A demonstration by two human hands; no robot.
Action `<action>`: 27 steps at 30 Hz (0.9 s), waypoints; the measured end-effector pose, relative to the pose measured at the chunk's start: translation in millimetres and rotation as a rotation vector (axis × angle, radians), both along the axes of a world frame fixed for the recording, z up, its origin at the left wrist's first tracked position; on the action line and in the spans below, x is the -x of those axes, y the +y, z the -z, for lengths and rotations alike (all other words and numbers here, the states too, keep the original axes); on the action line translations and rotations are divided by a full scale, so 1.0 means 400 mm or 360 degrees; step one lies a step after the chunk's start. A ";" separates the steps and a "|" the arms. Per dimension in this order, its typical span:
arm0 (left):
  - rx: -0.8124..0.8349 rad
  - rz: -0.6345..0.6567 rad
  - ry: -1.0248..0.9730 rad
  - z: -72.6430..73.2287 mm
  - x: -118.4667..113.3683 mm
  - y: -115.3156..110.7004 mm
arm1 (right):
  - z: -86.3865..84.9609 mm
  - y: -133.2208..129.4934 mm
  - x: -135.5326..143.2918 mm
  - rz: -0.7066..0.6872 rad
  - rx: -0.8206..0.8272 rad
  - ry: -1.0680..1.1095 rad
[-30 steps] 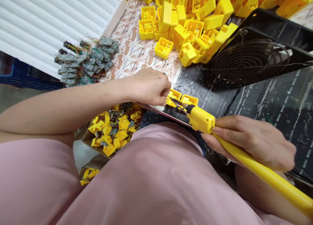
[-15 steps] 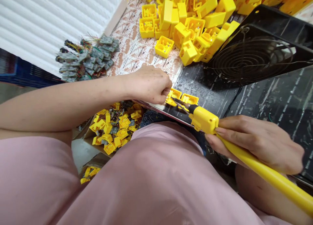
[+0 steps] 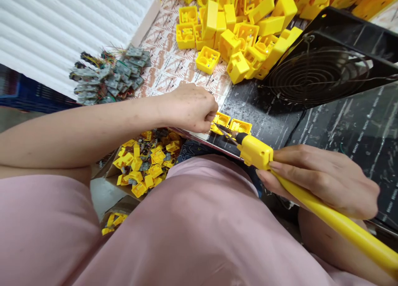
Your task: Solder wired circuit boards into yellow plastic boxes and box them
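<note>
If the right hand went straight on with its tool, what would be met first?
The yellow tool in the right hand would probably meet the open yellow case by the left hand first; depth at its tip is unclear.

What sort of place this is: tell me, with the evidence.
Probably an assembly workshop, perhaps for small electronics: heaped yellow housings, a pile of grey wired parts, and what looks like a soldering tool in the right hand.

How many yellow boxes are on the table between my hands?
2. The left box is by your left hand, partly covered; the right box sits just beside it. That hand may hide more.
</note>
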State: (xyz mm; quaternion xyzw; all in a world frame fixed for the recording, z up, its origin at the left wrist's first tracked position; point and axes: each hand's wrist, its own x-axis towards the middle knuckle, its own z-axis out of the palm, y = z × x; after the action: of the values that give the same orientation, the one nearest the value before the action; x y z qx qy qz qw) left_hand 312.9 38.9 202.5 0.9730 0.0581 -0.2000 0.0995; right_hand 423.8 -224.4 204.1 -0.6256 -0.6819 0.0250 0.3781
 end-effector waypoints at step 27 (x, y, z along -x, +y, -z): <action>-0.0009 0.0102 -0.0101 0.006 0.003 0.013 | 0.042 -0.043 0.011 0.0366 -0.0032 0.0177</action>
State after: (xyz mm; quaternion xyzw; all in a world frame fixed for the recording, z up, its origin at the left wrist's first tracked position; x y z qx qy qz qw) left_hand 311.6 43.9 200.1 0.9805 0.0244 -0.1720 0.0920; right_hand 419.3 -241.5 187.2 -0.6935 -0.5840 0.0092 0.4219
